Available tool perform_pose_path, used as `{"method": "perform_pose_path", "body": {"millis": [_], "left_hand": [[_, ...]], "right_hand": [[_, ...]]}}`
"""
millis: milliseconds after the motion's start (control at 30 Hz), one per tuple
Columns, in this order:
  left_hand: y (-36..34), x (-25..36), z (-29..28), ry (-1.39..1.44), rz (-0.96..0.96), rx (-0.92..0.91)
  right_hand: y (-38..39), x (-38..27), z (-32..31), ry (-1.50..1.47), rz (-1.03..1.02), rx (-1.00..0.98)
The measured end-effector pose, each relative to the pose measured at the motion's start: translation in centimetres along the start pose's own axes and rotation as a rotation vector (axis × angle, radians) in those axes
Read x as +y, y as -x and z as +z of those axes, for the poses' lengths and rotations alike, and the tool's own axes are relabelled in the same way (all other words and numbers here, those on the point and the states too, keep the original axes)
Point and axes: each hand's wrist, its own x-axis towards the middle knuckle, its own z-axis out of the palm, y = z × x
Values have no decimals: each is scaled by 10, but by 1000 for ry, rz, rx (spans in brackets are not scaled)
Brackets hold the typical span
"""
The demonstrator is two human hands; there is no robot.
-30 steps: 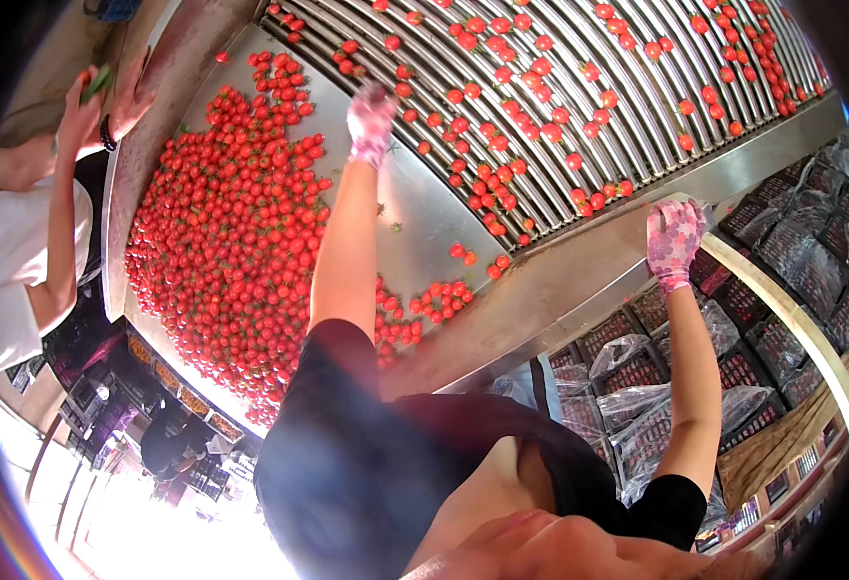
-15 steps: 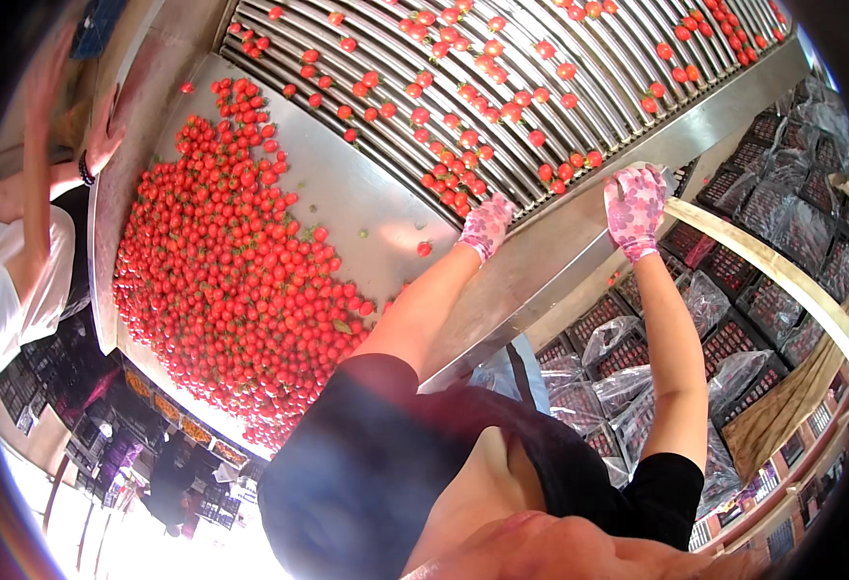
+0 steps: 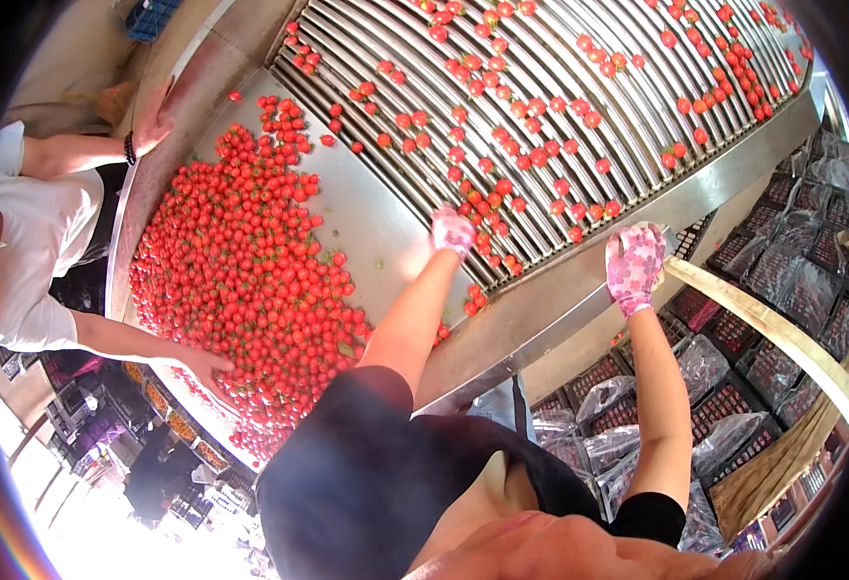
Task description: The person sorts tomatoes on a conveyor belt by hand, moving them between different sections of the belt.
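Note:
Both my hands wear pink flower-patterned gloves. My left hand [image 3: 452, 232] is over the lower edge of the metal roller bed [image 3: 628, 145], beside a cluster of cherry tomatoes [image 3: 487, 211]; its fingers are foreshortened and blurred, so their hold is unclear. My right hand [image 3: 634, 266] is closed over the edge of the machine's metal side frame [image 3: 560, 295]. Red cherry tomatoes lie scattered along the rollers. A large heap of cherry tomatoes [image 3: 241, 280] fills much of the sloping metal tray [image 3: 347, 208] to the left.
At the left, a co-worker in a white top has one hand [image 3: 202, 367] at the heap and the other hand [image 3: 154, 130] by the tray wall. Dark crates [image 3: 724, 329] under clear plastic stand at the right, beside a curved pale strip [image 3: 763, 309]. A blue basket [image 3: 151, 17] is at upper left.
My left hand has moved left along the roller edge, while my right stays at the frame. The co-worker's near arm has swung down to the heap. More tomatoes lie near the rollers' lower corner.

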Motion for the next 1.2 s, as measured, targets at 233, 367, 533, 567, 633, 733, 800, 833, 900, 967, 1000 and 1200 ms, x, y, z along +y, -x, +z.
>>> {"method": "perform_pose_path", "body": {"millis": [233, 367, 533, 567, 633, 733, 800, 833, 900, 967, 1000, 1200], "left_hand": [[-14, 135, -149, 3229, -182, 12], [-105, 51, -122, 2301, 514, 912], [31, 164, -386, 1757, 919, 651], [43, 140, -379, 1726, 867, 594], [38, 77, -320, 1861, 696, 537], [34, -30, -184, 1991, 152, 633], [51, -92, -102, 1645, -419, 628], [49, -116, -34, 1805, -582, 777], [71, -175, 104, 2007, -891, 1234], [66, -177, 84, 2016, -972, 880], [72, -186, 81, 1517, -1008, 698], [53, -282, 29, 1261, -1098, 705]], "right_hand": [[16, 46, -22, 63, 68, -26], [-35, -109, 1, -284, -228, -13], [12, 31, 24, -55, 11, 11], [9, 38, 12, -63, 63, -44], [3, 32, 6, -3, -30, -107], [-6, 23, -4, 55, -91, 0], [-8, 31, -12, 78, -60, -48], [-8, 26, -5, 37, -66, -45], [-10, 4, 7, -32, -101, -108], [-5, 35, -2, 79, -30, -130], [-3, 36, -4, 108, -40, -102], [1, 32, 0, 81, -36, -134]]}}
